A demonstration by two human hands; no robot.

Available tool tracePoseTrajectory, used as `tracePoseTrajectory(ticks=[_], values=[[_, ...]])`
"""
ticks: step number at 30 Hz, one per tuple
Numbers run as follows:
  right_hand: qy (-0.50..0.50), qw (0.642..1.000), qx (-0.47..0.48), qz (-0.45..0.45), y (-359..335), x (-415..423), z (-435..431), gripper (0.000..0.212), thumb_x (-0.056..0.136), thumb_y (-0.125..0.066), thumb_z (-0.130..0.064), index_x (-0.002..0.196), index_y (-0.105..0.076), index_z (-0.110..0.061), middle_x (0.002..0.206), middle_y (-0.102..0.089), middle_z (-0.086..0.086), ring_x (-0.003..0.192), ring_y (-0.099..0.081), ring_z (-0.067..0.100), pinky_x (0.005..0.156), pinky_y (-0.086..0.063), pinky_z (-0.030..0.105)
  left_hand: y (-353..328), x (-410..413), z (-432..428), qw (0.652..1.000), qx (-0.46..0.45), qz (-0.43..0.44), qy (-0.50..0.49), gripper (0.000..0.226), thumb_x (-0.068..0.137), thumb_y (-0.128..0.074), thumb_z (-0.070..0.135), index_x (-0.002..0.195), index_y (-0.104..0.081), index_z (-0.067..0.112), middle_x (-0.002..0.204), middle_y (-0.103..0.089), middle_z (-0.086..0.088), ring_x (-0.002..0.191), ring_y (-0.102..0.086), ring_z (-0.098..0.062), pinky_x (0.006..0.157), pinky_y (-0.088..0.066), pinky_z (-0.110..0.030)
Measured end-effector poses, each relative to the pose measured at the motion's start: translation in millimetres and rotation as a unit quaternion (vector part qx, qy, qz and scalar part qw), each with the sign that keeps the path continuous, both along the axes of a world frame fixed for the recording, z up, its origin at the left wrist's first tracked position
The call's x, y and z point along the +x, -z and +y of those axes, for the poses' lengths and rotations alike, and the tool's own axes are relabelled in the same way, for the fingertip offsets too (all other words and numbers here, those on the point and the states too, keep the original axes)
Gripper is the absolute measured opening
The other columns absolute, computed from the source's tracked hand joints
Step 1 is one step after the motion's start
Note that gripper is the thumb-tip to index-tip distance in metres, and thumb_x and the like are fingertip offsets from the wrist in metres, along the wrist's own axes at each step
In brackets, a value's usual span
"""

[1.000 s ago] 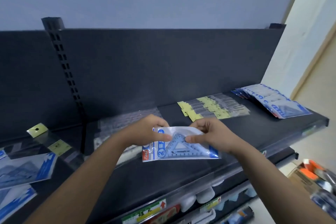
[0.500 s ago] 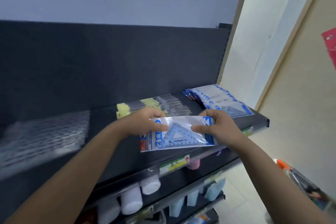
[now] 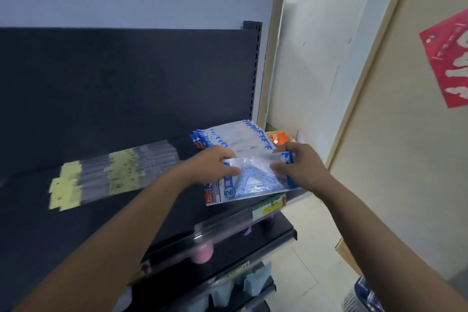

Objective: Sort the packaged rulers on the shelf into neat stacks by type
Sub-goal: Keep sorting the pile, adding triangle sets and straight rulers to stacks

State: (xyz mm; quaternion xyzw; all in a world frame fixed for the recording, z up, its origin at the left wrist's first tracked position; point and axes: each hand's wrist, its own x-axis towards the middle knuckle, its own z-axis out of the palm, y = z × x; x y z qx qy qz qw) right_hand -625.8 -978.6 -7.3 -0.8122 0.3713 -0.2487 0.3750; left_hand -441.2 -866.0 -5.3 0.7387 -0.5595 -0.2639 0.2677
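Note:
I hold a blue-and-white packet with a triangle ruler [image 3: 253,181] between both hands, flat and just above the right end of the dark shelf [image 3: 106,213]. My left hand [image 3: 215,163] grips its left upper edge, my right hand [image 3: 298,167] its right end. Right behind the packet lies a fanned stack of matching blue triangle-ruler packets [image 3: 235,137]. Further left on the shelf lies a row of clear straight-ruler packets with yellow header cards [image 3: 111,172].
The shelf's front rail carries a green and yellow price label [image 3: 268,208]. Lower shelves hold a pink item [image 3: 202,254] and pale blue items [image 3: 255,278]. A beige wall with a red poster [image 3: 450,58] stands at the right. Orange items [image 3: 278,138] sit behind the shelf's end.
The view has swung right along the shelf. Both hands have carried the triangle-ruler packet rightward, from the shelf's middle to just in front of the stack of matching blue packets.

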Motion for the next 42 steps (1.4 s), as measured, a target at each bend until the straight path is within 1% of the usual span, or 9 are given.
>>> tracePoseTrajectory(ticks=[2,5,7,10,22,27,33,37,42], values=[[0.008,1.0,-0.003,0.007,8,6,-26,0.012,0.081,-0.066,-0.008,0.092,-0.063,-0.01,0.079,-0.064,0.003,0.054,-0.057,0.006,0.039,-0.04,0.009,9,3,-27,1.0,0.008,-0.013,0.007,0.009,0.093,-0.061,0.023,0.093,-0.061,0.014,0.073,-0.059,0.007,0.061,-0.056,-0.005,0.052,-0.041,-0.016],[-0.012,0.998,-0.022,0.062,19,23,-63,0.011,0.081,-0.065,-0.011,0.089,-0.062,-0.019,0.088,-0.063,-0.001,0.063,-0.057,0.008,0.043,-0.042,0.01,21,14,-62,0.999,0.027,-0.04,0.01,0.01,0.091,-0.063,0.028,0.093,-0.06,0.018,0.081,-0.055,0.01,0.072,-0.052,-0.005,0.06,-0.039,-0.017],[-0.038,0.993,-0.019,0.108,29,34,-82,0.014,0.081,-0.066,-0.012,0.093,-0.064,-0.019,0.098,-0.063,-0.001,0.073,-0.059,0.011,0.056,-0.047,0.014,30,24,-77,0.996,0.071,-0.045,0.006,0.027,0.084,-0.071,0.035,0.103,-0.061,0.018,0.097,-0.057,0.008,0.087,-0.056,-0.008,0.073,-0.045,-0.022],[-0.082,0.987,-0.013,0.14,37,48,-106,0.023,0.081,-0.068,-0.015,0.104,-0.066,-0.015,0.114,-0.06,-0.002,0.092,-0.061,0.017,0.072,-0.046,0.022,39,38,-91,0.994,0.105,-0.022,-0.017,0.041,0.073,-0.081,0.042,0.099,-0.056,0.023,0.092,-0.055,0.009,0.08,-0.053,-0.006,0.067,-0.042,-0.021],[-0.22,0.942,-0.136,0.214,27,83,-140,0.02,0.078,-0.066,-0.017,0.097,-0.064,-0.023,0.1,-0.064,-0.006,0.093,-0.058,0.013,0.083,-0.049,0.027,33,38,-96,0.979,0.101,-0.094,-0.15,0.047,0.059,-0.086,0.05,0.088,-0.059,0.025,0.087,-0.061,0.01,0.078,-0.057,-0.01,0.069,-0.05,-0.031],[-0.289,0.916,-0.181,0.211,21,87,-141,0.031,0.08,-0.065,-0.015,0.107,-0.06,-0.03,0.114,-0.059,-0.008,0.102,-0.053,0.013,0.093,-0.045,0.03,28,11,-80,0.926,0.116,-0.26,-0.249,0.06,0.062,-0.071,0.071,0.099,-0.054,0.027,0.098,-0.059,0.012,0.092,-0.057,-0.014,0.076,-0.046,-0.031],[-0.37,0.899,-0.209,0.106,20,86,-126,0.027,0.088,-0.062,-0.026,0.115,-0.058,-0.026,0.124,-0.056,-0.005,0.117,-0.048,0.018,0.104,-0.035,0.036,21,-20,-54,0.873,0.114,-0.323,-0.347,0.068,0.07,-0.057,0.078,0.11,-0.053,0.023,0.108,-0.058,0.004,0.103,-0.058,-0.02,0.076,-0.04,-0.032],[-0.419,0.881,-0.21,0.057,19,88,-109,0.028,0.086,-0.065,-0.023,0.113,-0.061,-0.02,0.12,-0.059,-0.001,0.112,-0.052,0.019,0.1,-0.037,0.034,13,-35,-23,0.824,0.134,-0.37,-0.407,0.085,0.068,-0.048,0.084,0.124,-0.051,0.021,0.127,-0.056,0.0,0.117,-0.052,-0.024,0.096,-0.038,-0.037],[-0.466,0.859,-0.21,0.004,12,99,-68,0.031,0.083,-0.068,-0.017,0.113,-0.063,-0.013,0.113,-0.061,0.004,0.106,-0.055,0.022,0.092,-0.037,0.026,-3,-50,31,0.772,0.145,-0.407,-0.466,0.087,0.072,-0.04,0.084,0.13,-0.047,0.02,0.133,-0.051,0.0,0.123,-0.048,-0.024,0.101,-0.036,-0.039]])
